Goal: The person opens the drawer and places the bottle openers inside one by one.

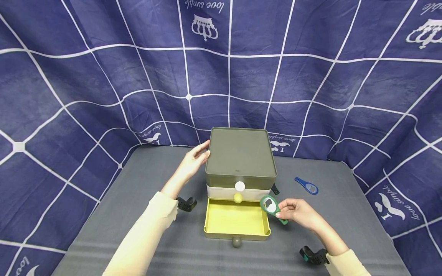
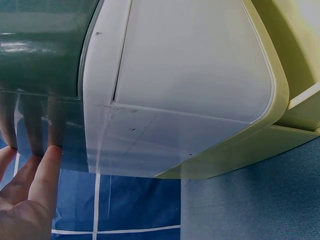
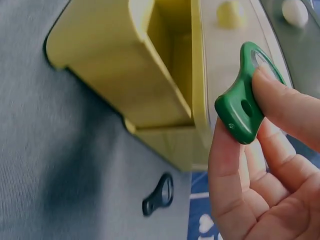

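A small stacked drawer box [image 1: 241, 153] stands mid-table, dark green above, white below. Its bottom yellow drawer [image 1: 236, 218] is pulled out at the front, and nothing lies in it. My right hand [image 1: 300, 212] pinches a green magnifying glass [image 1: 282, 220] by its handle, between thumb and fingers; the lens end is over the drawer's right rear corner. In the right wrist view, the green handle [image 3: 235, 112] shows a hole. On the other side, my left hand [image 1: 191, 163] touches the box's left side with fairly straight fingers [image 2: 45, 175].
A blue magnifying glass [image 1: 307, 186] lies on the grey tabletop to the right. Close by the box's right side is a black one [image 1: 275, 189], partly hidden. Blue checked cloth [image 1: 255, 76] hangs behind and around the table. Black wrist devices [image 1: 186, 204] sit on both forearms.
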The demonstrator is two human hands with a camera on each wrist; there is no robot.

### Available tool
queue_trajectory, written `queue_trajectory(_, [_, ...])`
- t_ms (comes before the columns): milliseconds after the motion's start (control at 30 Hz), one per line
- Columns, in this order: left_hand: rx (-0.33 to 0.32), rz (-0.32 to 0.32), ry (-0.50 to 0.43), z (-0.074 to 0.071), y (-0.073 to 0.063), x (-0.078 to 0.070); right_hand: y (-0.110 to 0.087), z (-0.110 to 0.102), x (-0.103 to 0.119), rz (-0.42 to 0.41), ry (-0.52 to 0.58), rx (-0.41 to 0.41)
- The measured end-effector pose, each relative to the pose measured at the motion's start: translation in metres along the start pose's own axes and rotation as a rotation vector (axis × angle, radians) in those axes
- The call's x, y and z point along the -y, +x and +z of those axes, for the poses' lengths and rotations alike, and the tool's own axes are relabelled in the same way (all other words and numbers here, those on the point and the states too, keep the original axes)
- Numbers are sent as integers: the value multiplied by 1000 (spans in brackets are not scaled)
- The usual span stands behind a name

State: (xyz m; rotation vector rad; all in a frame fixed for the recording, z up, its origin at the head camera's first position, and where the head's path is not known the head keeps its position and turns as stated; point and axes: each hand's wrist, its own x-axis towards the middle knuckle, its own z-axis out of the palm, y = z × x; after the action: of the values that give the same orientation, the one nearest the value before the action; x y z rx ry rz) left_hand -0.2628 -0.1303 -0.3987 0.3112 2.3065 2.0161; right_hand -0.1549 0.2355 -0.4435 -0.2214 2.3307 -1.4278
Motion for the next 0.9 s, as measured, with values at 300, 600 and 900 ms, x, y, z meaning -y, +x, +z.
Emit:
queue_trajectory(300, [5, -7, 0, 0, 0, 1, 14, 26, 11, -101, -45, 66])
queue_trajectory(600, [3, -1, -1, 1, 1, 0, 24, 56, 15, -144, -156, 36])
queue_trajectory(900, [5, -6, 2, 0, 0, 1, 33, 86, 14, -173, -337, -26])
